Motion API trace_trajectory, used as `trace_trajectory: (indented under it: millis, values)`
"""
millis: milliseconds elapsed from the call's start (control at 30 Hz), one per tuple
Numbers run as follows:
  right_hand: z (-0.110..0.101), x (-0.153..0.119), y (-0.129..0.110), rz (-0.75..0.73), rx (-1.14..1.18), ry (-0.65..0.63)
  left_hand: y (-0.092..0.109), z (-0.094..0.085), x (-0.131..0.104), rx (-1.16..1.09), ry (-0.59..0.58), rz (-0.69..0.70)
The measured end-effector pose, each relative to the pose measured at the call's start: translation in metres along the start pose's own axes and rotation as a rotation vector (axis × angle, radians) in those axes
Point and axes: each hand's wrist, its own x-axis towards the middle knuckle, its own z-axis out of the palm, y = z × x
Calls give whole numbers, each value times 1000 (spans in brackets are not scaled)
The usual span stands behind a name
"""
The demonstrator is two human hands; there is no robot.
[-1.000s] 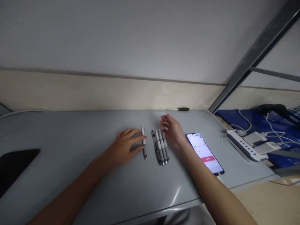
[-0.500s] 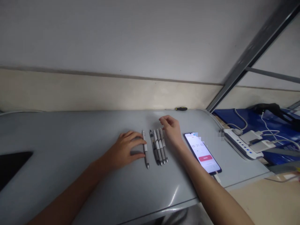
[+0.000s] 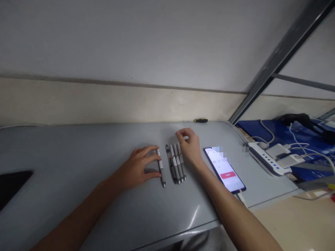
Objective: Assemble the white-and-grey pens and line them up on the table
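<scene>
Several white-and-grey pens lie side by side on the grey desk, tips toward me. A single pen lies a little to their left. My left hand is beside that single pen, fingers apart, with fingertips touching its left side. At the upper right of the pen row is my right hand, its fingers curled together near the pens' upper ends. What it holds, if anything, is too small to make out.
A lit phone with a cable lies right of my right hand. Beyond it are a power strip with chargers and a blue surface. A screwdriver lies by the wall, and a black object sits at the left edge.
The whole view has shifted slightly. My left hand's fingertips remain at the single pen, and my right hand stays by the row with little visible movement.
</scene>
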Motion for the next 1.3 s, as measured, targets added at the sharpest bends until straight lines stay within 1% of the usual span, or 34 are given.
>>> trace_trajectory:
  millis: [200, 367, 533, 700, 867, 1067, 1200, 1300]
  values:
    - [1, -1, -2, -30, 5, -19, 0, 0, 1, 25, 27, 13]
    - [0, -1, -2, -44, -33, -36, -1, -1, 0, 40, 6, 18]
    - [-4, 2, 1, -47, -209, -86, 1, 0, 1, 57, 9, 12]
    - [-9, 8, 3, -24, -336, -67, 3, 2, 1, 84, 31, -4]
    - [-9, 7, 4, 50, -369, -133, 4, 4, 0, 87, 32, 8]
    - [-8, 5, 0, 19, -343, -166, 13, 10, 2, 108, 38, 5]
    - [-14, 9, -2, 0, -411, -261, 18, 15, 2, 115, 59, 16]
    - [-19, 12, -4, 33, -424, -335, 18, 17, 2, 110, 77, 16]
